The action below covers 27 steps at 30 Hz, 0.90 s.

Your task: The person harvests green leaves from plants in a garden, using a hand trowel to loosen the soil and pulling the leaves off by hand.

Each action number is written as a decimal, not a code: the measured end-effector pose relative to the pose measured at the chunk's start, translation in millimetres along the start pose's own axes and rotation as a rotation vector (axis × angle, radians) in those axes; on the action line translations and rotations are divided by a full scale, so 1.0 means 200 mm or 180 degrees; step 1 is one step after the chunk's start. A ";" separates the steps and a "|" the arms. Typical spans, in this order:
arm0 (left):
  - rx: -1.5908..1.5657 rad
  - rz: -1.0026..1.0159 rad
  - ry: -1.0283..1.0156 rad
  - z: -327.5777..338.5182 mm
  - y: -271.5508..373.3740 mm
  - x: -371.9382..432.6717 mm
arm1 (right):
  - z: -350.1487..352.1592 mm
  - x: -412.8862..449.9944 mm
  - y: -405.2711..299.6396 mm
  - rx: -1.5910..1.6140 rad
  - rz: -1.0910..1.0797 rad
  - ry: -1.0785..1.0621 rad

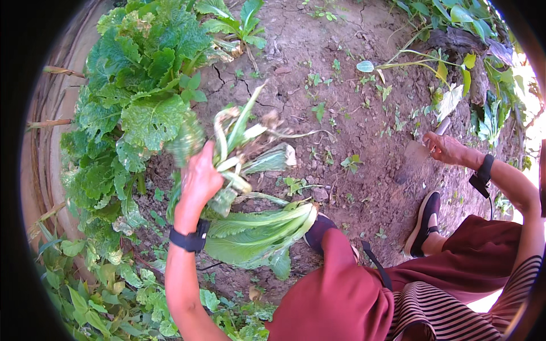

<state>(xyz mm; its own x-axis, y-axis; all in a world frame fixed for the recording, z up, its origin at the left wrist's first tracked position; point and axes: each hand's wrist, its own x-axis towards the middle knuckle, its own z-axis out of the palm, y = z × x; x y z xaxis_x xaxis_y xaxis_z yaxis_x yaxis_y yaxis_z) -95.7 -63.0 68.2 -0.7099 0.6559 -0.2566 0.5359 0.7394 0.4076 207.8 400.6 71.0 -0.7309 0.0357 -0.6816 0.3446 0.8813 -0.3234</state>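
My left hand (200, 174), with a black band on its wrist, is closed around a bunch of cut leaf stalks and wilted leaves (239, 157), roots or dry ends pointing right. Just below it a cut head of leafy greens (264, 232) lies on the soil, its pale base near my shoe. Away to the right, my right hand (445, 147) grips the handle of a broad-bladed knife (416, 155); the blade is blurred and hangs over bare soil.
Tall leafy green plants (149, 85) grow along the left beside a pale border (51, 140). A smaller plant (243, 25) stands at the top. At the upper right are a weathered log (460, 42) and vines. Small weeds dot the cracked soil; my shoes (426, 226) rest on it.
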 end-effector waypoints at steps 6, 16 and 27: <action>0.0017 0.0173 -0.0171 0.00 0.26 0.02 | -0.19 -0.07 -0.11 0.0252 -0.0419 -0.0054; -0.0246 0.2014 -0.1618 0.04 1.25 0.28 | -0.20 -0.39 0.16 0.0563 -0.1138 0.0258; -0.1512 0.0651 -0.1607 0.65 2.21 0.36 | 0.36 -0.38 0.12 0.5468 -0.2101 0.0808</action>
<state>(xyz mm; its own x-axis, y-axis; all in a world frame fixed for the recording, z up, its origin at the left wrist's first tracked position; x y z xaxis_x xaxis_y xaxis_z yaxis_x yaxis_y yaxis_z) 149.1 330.6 116.3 -0.2573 0.8492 -0.4610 0.2973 0.5236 0.7984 314.0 385.5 68.9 -0.9821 0.1320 -0.1344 0.0290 -0.5988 -0.8004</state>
